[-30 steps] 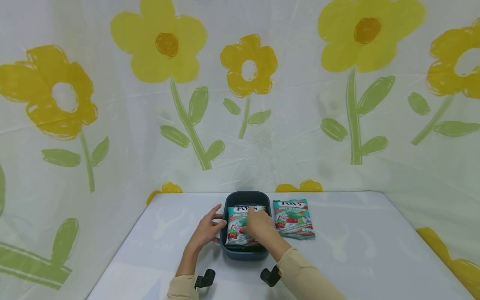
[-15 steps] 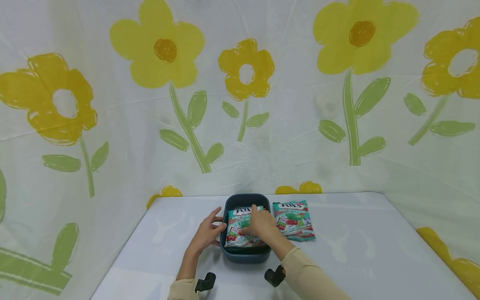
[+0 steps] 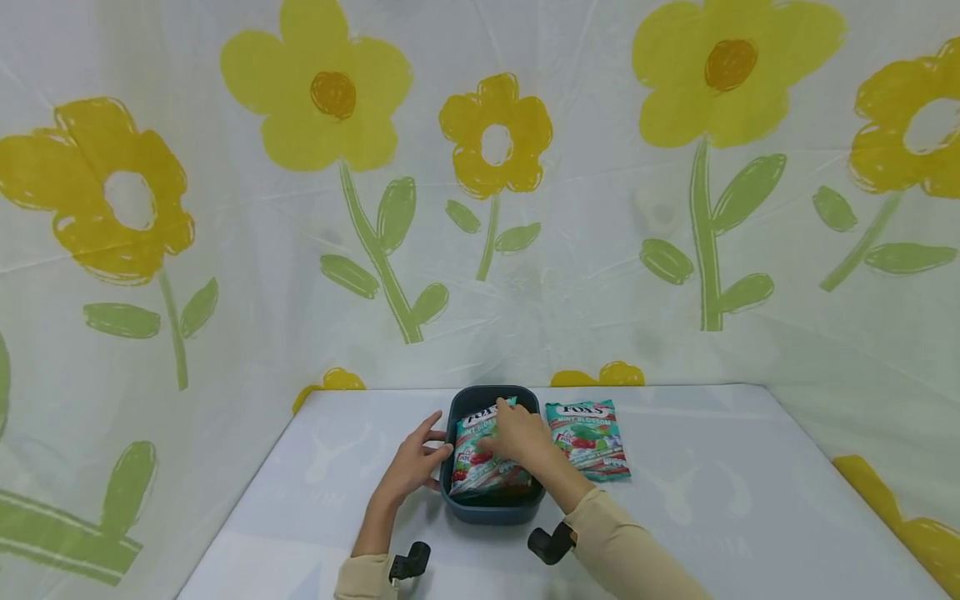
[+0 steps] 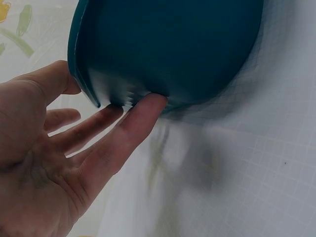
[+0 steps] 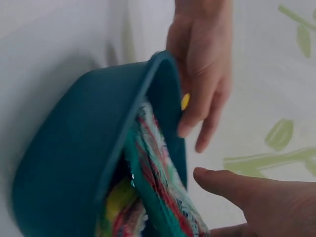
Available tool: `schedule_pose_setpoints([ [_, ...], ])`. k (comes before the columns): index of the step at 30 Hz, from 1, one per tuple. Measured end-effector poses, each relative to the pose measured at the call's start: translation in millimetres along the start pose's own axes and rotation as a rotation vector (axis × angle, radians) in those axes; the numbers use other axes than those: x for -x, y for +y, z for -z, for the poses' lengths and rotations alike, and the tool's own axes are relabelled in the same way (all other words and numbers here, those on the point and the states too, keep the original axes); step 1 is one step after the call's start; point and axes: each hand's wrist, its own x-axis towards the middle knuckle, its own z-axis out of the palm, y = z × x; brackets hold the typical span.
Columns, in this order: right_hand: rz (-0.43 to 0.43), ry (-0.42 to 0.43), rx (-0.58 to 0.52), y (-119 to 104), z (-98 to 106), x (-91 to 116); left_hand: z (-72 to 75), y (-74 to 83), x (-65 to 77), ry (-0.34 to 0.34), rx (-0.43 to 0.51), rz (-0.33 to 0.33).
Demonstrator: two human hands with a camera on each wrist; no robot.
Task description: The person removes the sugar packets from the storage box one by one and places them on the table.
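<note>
Settling the tilted packet (image 3: pixel 474 465) wants a light right hand (image 3: pixel 522 434) (grip unclear), with the left hand (image 3: pixel 411 458), fingers spread, against the tub (image 3: pixel 491 513).

Table (image 3: pixel 712 508): lower part of frame. Backdrop (image 3: pixel 581 283): behind table, across upper frame. Container (image 3: pixel 493 513): on table, lower centre of frame, near far table edge. First bag (image 3: pixel 472 462): inside container, lying askew. Second bag (image 3: pixel 587 442): flat on table, just right of container. Left hand (image 3: pixel 415 457): left of container, fingertips touching outer wall. Right hand (image 3: pixel 523 435): over right part of first bag.
</note>
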Motion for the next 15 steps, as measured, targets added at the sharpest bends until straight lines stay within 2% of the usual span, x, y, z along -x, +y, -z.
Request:
schedule_pose_setpoints([
  [4,0.024,-0.005,-0.015,-8.2,5.4,1.6,2.1,0.1,0.1,0.006,-0.005,-0.003],
  [11,0.131,-0.060,-0.222,-6.7,5.6,-2.4,2.2,0.9,0.2,0.001,0.006,-0.023],
  [15,0.149,-0.084,-0.301,-3.3,6.4,-5.0,1.7,1.7,1.6,-0.002,0.021,-0.019],
])
